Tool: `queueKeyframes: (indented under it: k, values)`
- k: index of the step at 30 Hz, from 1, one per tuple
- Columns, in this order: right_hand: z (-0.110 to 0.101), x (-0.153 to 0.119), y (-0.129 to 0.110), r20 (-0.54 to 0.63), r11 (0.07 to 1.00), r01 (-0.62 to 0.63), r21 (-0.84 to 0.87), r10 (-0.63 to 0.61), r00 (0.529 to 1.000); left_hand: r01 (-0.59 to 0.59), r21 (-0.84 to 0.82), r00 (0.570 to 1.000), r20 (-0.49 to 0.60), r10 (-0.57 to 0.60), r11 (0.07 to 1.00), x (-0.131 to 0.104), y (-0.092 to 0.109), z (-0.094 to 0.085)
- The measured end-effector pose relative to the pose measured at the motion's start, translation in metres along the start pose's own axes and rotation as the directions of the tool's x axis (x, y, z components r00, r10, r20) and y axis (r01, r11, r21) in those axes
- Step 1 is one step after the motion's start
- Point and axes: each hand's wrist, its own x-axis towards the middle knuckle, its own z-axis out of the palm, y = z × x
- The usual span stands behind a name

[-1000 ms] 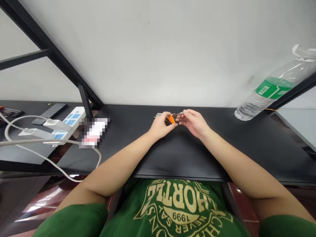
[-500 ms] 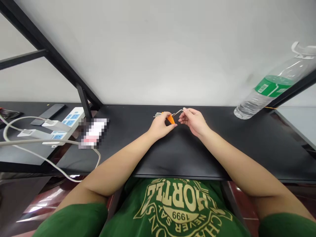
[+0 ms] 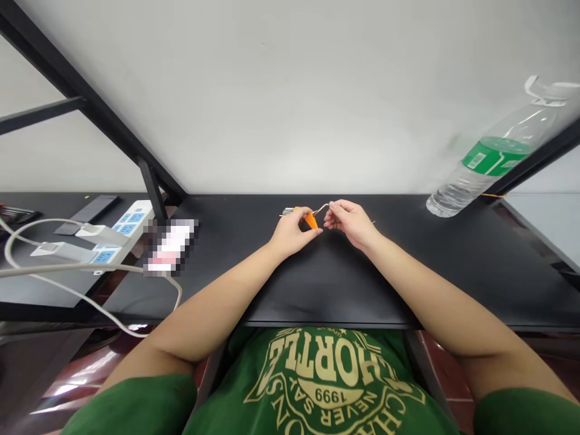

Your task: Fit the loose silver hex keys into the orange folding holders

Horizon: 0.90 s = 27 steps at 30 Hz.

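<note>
My left hand is closed around an orange holder above the black table. Several thin metal rods stick out of the holder's left side. From its right side a bent metal key reaches toward my right hand, whose thumb and fingertips pinch the key's end. A thin piece shows just beyond the right wrist; what it belongs to is hidden.
A large water bottle with a green label stands at the right by a black frame bar. On the left, a power strip with white plugs and cables lies near a blurred-out phone. The black table meets a pale wall.
The view has shifted slightly. Both hands keep their grips, and the bent key lies at nearly the same angle. The thin piece beyond my right wrist shows more clearly.
</note>
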Motion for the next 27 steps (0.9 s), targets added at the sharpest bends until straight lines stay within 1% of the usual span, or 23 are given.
queueKeyframes:
  k: [3,6,9,11,13,14,16,17,18,19,21,23,25,27]
  values:
    - [-0.003,0.003,0.005,0.045,0.995,0.020,-0.098,-0.016,0.999,-0.037,0.034,0.999,0.019,0.036,0.999,0.000,0.002,-0.001]
    - [-0.008,0.005,0.009,0.129,0.966,0.071,-0.247,-0.040,0.991,-0.067,0.015,0.996,0.061,0.066,0.998,-0.001,0.005,-0.002]
    - [-0.010,0.006,0.012,0.203,0.915,0.108,-0.389,-0.029,0.979,-0.086,-0.005,0.993,0.076,0.087,0.996,-0.002,0.008,-0.003]
    - [-0.010,0.005,0.011,0.196,0.856,0.136,-0.498,-0.042,0.980,-0.081,-0.015,0.994,0.073,0.082,0.997,-0.001,0.008,-0.002]
    - [-0.012,0.005,0.007,0.188,0.756,0.203,-0.623,-0.108,0.976,-0.063,-0.024,0.996,0.068,0.065,0.998,-0.001,0.008,-0.002]
    - [-0.014,0.005,0.004,0.199,0.681,0.255,-0.687,-0.162,0.967,-0.055,-0.025,0.996,0.064,0.056,0.998,-0.001,0.007,-0.002]
    - [-0.023,0.006,-0.004,0.243,0.482,0.352,-0.802,-0.274,0.930,-0.039,-0.027,0.998,0.052,0.040,0.999,0.000,0.005,-0.001]
    - [-0.030,0.007,-0.009,0.262,0.372,0.372,-0.851,-0.314,0.913,-0.032,-0.029,0.998,0.047,0.033,0.999,0.000,0.003,-0.002]
    - [-0.038,0.008,-0.014,0.260,0.279,0.358,-0.891,-0.331,0.907,-0.025,-0.030,0.999,0.041,0.026,0.999,0.000,0.002,-0.002]
    - [-0.047,0.009,-0.020,0.243,0.214,0.321,-0.923,-0.326,0.914,-0.017,-0.033,0.999,0.038,0.018,0.999,0.000,0.000,-0.002]
    - [-0.063,0.012,-0.030,0.201,0.126,0.236,-0.964,-0.238,0.950,0.001,-0.038,0.999,0.048,0.001,0.999,0.000,-0.002,-0.002]
    - [-0.074,0.013,-0.038,0.173,0.079,0.178,-0.981,-0.073,0.982,0.016,-0.045,0.998,0.066,-0.013,0.999,0.000,-0.002,-0.002]
    - [-0.077,0.011,-0.042,0.126,0.059,0.122,-0.991,0.075,0.989,0.023,-0.054,0.996,0.082,-0.019,0.998,0.000,-0.001,-0.002]
    - [-0.074,0.009,-0.043,0.113,0.032,0.109,-0.994,0.162,0.980,0.025,-0.060,0.996,0.085,-0.020,0.998,0.000,0.000,-0.002]
